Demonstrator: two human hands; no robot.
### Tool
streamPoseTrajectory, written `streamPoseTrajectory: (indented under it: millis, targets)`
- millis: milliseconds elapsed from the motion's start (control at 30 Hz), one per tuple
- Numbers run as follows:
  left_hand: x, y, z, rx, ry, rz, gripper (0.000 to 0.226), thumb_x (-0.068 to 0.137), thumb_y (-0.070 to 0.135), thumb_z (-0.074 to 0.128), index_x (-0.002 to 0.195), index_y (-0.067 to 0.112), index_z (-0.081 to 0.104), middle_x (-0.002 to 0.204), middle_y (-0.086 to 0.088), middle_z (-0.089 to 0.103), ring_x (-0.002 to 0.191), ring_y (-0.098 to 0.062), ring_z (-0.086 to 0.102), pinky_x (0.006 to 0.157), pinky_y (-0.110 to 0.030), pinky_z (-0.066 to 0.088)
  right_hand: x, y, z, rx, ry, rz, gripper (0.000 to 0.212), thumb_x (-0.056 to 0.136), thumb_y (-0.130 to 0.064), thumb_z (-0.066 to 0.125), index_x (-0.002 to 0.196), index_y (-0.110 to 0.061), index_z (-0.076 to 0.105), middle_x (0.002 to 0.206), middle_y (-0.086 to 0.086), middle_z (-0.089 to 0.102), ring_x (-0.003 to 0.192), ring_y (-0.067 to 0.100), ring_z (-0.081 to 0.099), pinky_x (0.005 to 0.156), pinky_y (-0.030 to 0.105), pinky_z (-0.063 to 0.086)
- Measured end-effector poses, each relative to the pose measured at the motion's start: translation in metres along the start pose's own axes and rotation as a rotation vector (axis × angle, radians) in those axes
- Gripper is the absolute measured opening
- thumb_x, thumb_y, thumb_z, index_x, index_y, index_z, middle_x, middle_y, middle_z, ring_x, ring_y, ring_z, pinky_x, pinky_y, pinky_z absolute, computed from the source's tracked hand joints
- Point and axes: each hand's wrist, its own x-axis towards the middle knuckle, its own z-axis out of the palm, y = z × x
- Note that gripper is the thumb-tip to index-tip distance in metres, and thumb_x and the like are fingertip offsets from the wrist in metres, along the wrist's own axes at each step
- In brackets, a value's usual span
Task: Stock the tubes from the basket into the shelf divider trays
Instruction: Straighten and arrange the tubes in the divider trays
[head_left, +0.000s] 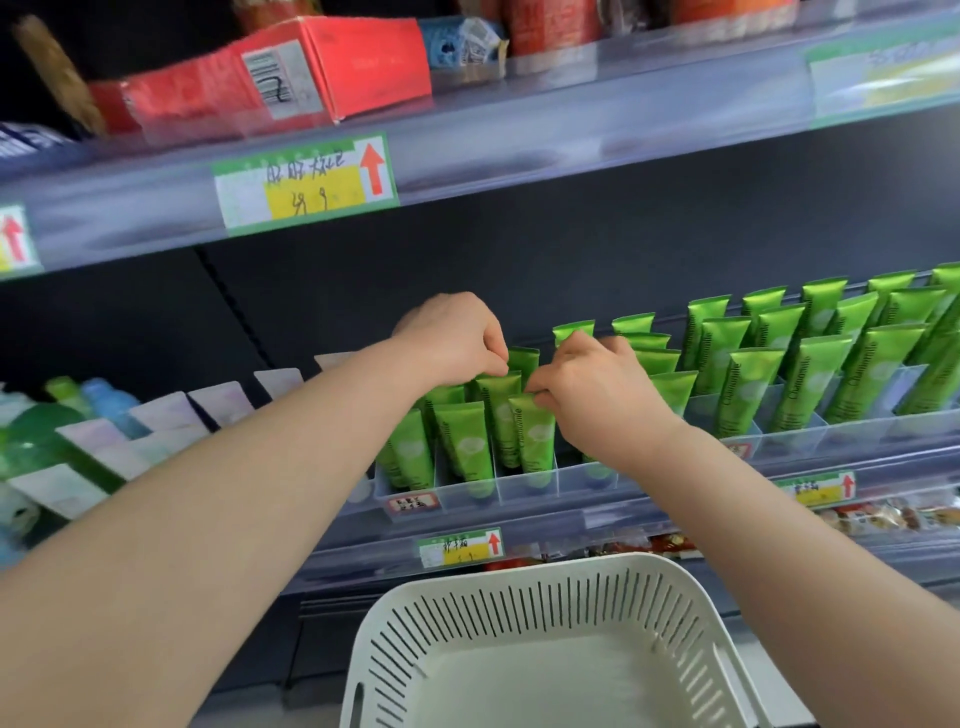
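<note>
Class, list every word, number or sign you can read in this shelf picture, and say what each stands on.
"Chamomile": up the side of the green tubes.
Red up arrow: upper price tag; its handwriting is too blurred.
Red box sticker: barcode, print unreadable.
Lower price tags: too small.

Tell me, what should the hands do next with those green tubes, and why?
Probably seat the front green tube upright in its divider tray slot, then let go. The right hand pinches its top, the left hand the tube behind, and the visible part of the white basket holds no tubes.
</note>
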Motion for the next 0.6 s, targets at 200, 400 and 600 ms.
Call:
streamPoseTrajectory:
  millis: [200,400,600]
  targets:
    - [-0.003,0.001,0.012,0.064,-0.024,0.022,0.013,0.079,0.036,0.076,0.092,0.034,0.076,0.09,0.017,0.067,0.088,-0.013,0.056,0.074,-0.028,0.042,-0.001,-0.003,-0.001,-0.012,-0.012,-0.012,0.024,0.093,-0.022,0.055,0.111,-0.033,0.066,0.11,-0.006,0.064,0.12,0.017,0.04,0.089,0.038,0.028]
    - [0.0,0.007,0.016,0.096,0.055,0.029,0.013,0.083,0.036,0.073,0.096,0.032,0.075,0.1,0.011,0.069,0.094,-0.018,0.059,0.072,-0.029,0.041,-0.004,0.003,-0.01,0.017,-0.019,-0.008,0.029,0.094,-0.044,0.05,0.118,-0.033,0.062,0.12,-0.008,0.061,0.126,0.016,0.036,0.093,0.039,0.029]
    - [0.002,0.015,0.022,0.019,0.029,0.032,0.012,0.082,0.039,0.074,0.093,0.034,0.075,0.096,0.014,0.069,0.096,-0.017,0.06,0.075,-0.03,0.046,-0.011,0.017,-0.018,0.029,0.009,0.043,0.03,0.094,-0.046,0.049,0.116,-0.031,0.063,0.115,-0.008,0.061,0.118,0.019,0.043,0.089,0.04,0.035]
